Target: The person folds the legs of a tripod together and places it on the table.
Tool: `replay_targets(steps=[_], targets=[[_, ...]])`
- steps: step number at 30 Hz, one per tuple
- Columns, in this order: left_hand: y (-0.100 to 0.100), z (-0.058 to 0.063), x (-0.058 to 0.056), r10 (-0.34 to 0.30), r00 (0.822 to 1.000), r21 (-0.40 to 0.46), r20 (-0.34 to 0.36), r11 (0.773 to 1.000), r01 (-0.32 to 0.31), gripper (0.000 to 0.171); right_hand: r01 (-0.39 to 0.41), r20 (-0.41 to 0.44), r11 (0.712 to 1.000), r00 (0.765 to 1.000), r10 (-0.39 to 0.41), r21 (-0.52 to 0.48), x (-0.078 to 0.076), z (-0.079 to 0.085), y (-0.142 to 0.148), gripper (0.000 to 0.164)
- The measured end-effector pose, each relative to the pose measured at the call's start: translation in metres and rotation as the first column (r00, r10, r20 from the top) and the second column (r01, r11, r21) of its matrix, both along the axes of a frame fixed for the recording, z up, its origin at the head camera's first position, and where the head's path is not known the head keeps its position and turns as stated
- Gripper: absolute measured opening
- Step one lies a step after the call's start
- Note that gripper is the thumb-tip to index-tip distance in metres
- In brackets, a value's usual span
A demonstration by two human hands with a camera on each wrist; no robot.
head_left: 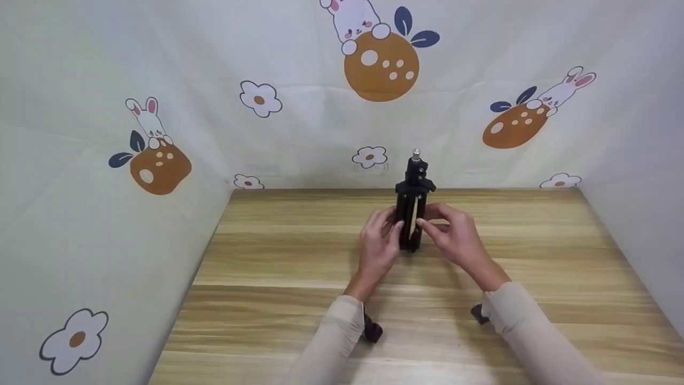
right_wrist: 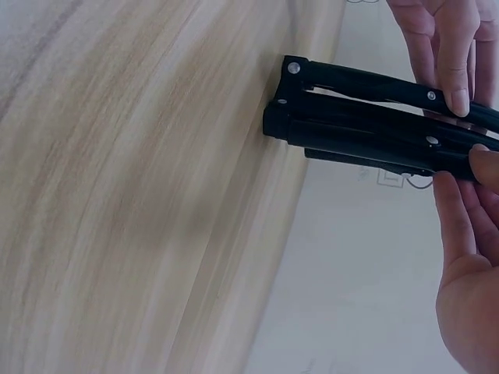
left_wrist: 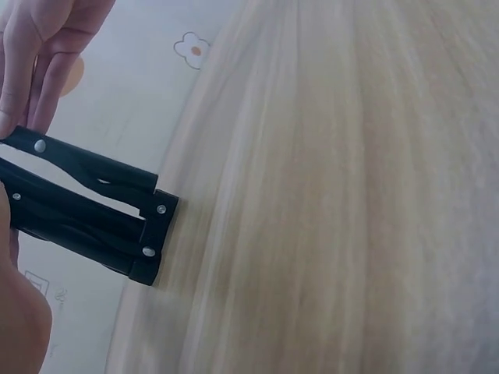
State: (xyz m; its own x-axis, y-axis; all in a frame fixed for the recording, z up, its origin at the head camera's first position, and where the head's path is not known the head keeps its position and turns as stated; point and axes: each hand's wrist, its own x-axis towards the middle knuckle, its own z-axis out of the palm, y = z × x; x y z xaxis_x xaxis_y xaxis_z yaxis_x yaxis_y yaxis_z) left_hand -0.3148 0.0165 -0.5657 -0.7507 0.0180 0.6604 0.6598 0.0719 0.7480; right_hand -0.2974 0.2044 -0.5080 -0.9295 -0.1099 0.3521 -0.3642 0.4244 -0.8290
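A black folding light stand (head_left: 410, 187) with a silver stud on top is upright over the wooden table, its legs folded close with a narrow gap between two of them. My left hand (head_left: 378, 235) pinches a leg from the left, thumb in front and fingers behind. From the right, my right hand (head_left: 457, 235) pinches another leg between thumb and fingers. Rivets show on the stand's legs (left_wrist: 86, 222) in the left wrist view. Its lower end (right_wrist: 282, 101) appears in the right wrist view; whether it touches the table I cannot tell.
The wood-grain table (head_left: 278, 267) reaches back to a pale cloth wall (head_left: 299, 139) printed with rabbits, oranges and flowers. More cloth stands along the left and right sides. Dark wrist devices (head_left: 372, 329) sit at both cuffs.
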Motion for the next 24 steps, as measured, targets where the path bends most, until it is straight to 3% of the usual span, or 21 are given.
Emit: replay_targets(steps=[5, 13, 24], targets=[[-0.0007, -0.0005, 0.0015, 0.033, 0.999, -0.047, -0.024, 0.998, -0.034, 0.033, 0.000, -0.004, 1.000, 1.000, 0.000, -0.007, -0.0007, -0.0017, -0.0024, 0.023], [-0.0030, -0.0013, 0.0018, 0.143, 0.984, -0.151, -0.106, 0.976, -0.158, 0.040, -0.004, -0.023, 0.999, 1.000, 0.003, -0.033, -0.0016, -0.0033, -0.0031, 0.021], [-0.0054, 0.0001, 0.0022, 0.112, 0.991, -0.112, -0.078, 0.986, -0.121, 0.039, 0.006, -0.023, 0.999, 1.000, -0.007, -0.036, 0.0001, -0.0045, -0.0028, 0.020]])
